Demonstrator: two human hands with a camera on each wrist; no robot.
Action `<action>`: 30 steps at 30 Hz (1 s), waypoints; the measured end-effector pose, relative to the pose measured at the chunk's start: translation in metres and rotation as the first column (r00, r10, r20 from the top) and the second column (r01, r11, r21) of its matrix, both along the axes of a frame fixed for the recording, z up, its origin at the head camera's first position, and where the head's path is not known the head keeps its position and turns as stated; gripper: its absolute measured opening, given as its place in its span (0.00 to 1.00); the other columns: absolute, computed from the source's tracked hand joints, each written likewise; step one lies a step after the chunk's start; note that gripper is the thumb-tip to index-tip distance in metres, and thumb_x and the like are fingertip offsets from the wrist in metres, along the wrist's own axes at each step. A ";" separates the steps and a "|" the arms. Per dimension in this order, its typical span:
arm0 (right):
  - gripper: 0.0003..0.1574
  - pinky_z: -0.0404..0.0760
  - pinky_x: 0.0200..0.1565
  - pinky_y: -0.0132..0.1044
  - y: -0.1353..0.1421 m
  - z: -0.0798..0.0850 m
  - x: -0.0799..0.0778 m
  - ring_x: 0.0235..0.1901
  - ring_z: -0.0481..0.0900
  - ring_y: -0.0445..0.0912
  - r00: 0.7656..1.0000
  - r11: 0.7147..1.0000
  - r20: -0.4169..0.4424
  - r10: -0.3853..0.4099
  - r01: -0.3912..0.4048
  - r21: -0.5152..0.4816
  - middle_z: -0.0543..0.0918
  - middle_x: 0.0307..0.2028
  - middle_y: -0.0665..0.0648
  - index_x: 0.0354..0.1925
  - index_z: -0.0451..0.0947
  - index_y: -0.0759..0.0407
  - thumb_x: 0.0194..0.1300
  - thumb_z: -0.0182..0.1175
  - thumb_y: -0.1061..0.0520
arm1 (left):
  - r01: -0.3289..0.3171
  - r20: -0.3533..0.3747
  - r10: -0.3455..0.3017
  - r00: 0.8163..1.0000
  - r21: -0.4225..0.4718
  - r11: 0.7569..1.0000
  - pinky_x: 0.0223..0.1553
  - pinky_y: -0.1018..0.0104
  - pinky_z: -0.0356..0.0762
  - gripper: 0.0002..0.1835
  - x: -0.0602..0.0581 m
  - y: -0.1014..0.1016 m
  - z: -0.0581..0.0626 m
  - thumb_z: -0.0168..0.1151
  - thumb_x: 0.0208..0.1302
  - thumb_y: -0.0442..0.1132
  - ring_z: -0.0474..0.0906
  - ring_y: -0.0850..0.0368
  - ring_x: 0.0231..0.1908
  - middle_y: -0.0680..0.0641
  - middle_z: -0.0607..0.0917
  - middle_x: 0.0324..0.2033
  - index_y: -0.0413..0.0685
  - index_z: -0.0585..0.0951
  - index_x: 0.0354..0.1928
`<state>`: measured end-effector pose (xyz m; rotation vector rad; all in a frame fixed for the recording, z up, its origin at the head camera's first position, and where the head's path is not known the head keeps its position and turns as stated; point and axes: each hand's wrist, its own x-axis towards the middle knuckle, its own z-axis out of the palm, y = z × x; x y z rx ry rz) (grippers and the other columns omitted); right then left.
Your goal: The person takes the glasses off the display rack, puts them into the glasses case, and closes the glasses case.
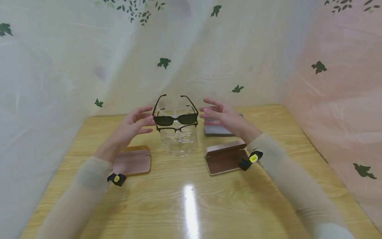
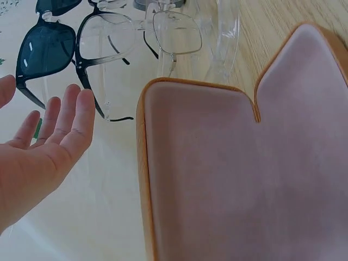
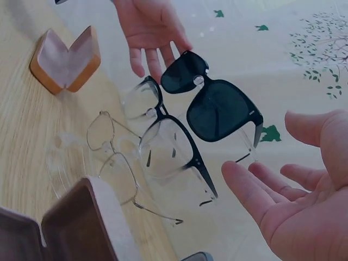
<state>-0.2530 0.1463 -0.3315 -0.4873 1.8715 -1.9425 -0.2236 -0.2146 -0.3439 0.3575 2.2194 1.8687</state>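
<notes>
Black sunglasses [image 1: 188, 119] on the top tier of a clear stand [image 1: 182, 153], above black-rimmed glasses [image 1: 178, 129] and thin wire glasses, lower down. Directly between both hands, toward the back of the worktop [image 1: 161, 199]. Long axis of the front: left to right, hand to hand; temples unfolded, pointing away. Left hand [image 1: 126, 127]: fingers spread, loosely bent, gripping nothing; nearer of the two, thumb just beside the left end, contact impossible to tell. Right hand [image 1: 229, 119]: likewise spread, holding nothing, visible gap to the right end. Orange case [image 1: 135, 162] lying open near left wrist, brown-lined case [image 1: 225, 161] near right.
</notes>
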 end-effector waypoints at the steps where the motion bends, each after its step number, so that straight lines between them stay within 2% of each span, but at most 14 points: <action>1: 0.39 0.78 0.62 0.49 -0.001 0.000 0.001 0.69 0.68 0.63 1.000 1.000 0.010 -0.004 0.004 -0.017 0.67 0.71 0.69 0.79 0.53 0.58 0.77 0.56 0.57 | -0.004 0.002 0.004 1.000 0.009 1.000 0.57 0.58 0.81 0.35 0.000 0.000 0.000 0.59 0.75 0.52 0.77 0.47 0.59 0.37 0.69 0.67 0.48 0.60 0.77; 3: 0.39 0.77 0.63 0.49 -0.004 0.000 0.002 0.69 0.68 0.63 1.000 0.999 0.028 -0.008 0.010 -0.045 0.67 0.71 0.68 0.78 0.54 0.58 0.77 0.57 0.58 | -0.010 0.004 0.010 1.000 0.026 1.000 0.57 0.58 0.81 0.34 0.001 -0.001 0.001 0.58 0.75 0.52 0.77 0.48 0.58 0.37 0.69 0.67 0.48 0.61 0.76; 9: 0.37 0.75 0.64 0.50 -0.010 0.000 0.006 0.67 0.70 0.61 0.994 0.991 0.107 -0.008 0.022 -0.131 0.66 0.72 0.67 0.77 0.56 0.59 0.77 0.56 0.60 | 0.009 0.028 -0.011 1.000 0.069 0.998 0.56 0.56 0.81 0.33 0.003 0.000 -0.001 0.58 0.76 0.48 0.73 0.36 0.61 0.40 0.71 0.64 0.47 0.61 0.76; 16: 0.34 0.73 0.65 0.50 -0.010 0.000 0.005 0.67 0.70 0.61 0.985 0.981 0.170 0.017 0.016 -0.192 0.62 0.73 0.69 0.76 0.56 0.64 0.78 0.53 0.63 | 0.037 0.071 -0.039 0.997 0.033 0.999 0.59 0.58 0.80 0.34 0.001 -0.001 0.000 0.58 0.76 0.50 0.73 0.40 0.63 0.41 0.70 0.66 0.46 0.61 0.76; 24: 0.34 0.76 0.63 0.47 -0.014 -0.001 0.002 0.58 0.80 0.52 0.981 0.979 0.193 0.025 0.015 -0.203 0.67 0.70 0.71 0.75 0.58 0.66 0.77 0.54 0.63 | 0.068 0.086 -0.068 0.994 0.005 0.998 0.60 0.58 0.78 0.35 -0.003 -0.003 0.003 0.57 0.77 0.50 0.75 0.43 0.61 0.41 0.72 0.64 0.43 0.59 0.76; 30: 0.35 0.78 0.61 0.47 -0.016 -0.002 0.002 0.51 0.84 0.48 0.973 0.971 0.227 0.036 0.020 -0.236 0.78 0.63 0.65 0.76 0.56 0.68 0.76 0.54 0.64 | 0.083 0.103 -0.082 0.991 -0.003 0.997 0.59 0.60 0.79 0.32 -0.004 -0.005 0.005 0.54 0.79 0.47 0.79 0.49 0.55 0.42 0.77 0.58 0.37 0.60 0.75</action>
